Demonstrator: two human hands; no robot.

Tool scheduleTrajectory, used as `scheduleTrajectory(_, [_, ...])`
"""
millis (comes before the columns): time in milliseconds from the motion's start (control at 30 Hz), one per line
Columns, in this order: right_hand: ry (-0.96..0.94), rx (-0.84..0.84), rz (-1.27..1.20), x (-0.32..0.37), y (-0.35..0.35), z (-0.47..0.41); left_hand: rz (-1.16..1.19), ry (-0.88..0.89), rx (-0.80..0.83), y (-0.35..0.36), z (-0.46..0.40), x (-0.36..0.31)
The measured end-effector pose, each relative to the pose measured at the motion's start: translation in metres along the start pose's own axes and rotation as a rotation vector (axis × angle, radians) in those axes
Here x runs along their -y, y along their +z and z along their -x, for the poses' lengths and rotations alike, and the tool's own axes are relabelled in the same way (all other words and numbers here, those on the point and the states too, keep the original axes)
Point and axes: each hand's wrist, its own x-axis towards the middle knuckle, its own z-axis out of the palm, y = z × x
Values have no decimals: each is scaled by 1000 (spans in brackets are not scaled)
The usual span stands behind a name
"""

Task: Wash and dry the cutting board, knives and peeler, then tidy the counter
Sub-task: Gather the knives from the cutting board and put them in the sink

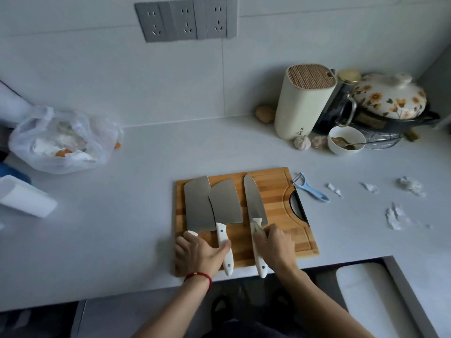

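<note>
Left hand (199, 254): fingers curled over the handles of two cleavers (212, 206), thumb against the nearer handle (the far handle is mostly hidden under the fingers). Right hand (274, 245): fingers wrapped round the white handle of the chef's knife (253, 203), palm down. All three blades lie flat on the cutting board (273, 191), which sits at the counter (136, 181) edge. Both forearms reach in from below. Blue peeler (310, 187) lies just right of the board; its blade is too small to make out.
</note>
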Motion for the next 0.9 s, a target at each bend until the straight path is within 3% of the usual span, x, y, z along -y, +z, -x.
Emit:
scheduleTrajectory(167, [-79,-55,219,5,18,17,-52,-6,-9,7,3,-14])
scheduleTrajectory(300, [-49,-35,238,13,19,15,-77,-10,12,17,7,-29])
scheduleTrajectory(633, [-44,-3,-31,13,15,17,78,-147,15,19,2,-46])
scheduleTrajectory(900, [-13,56,-101,11,13,19,81,-70,21,4,0,-47])
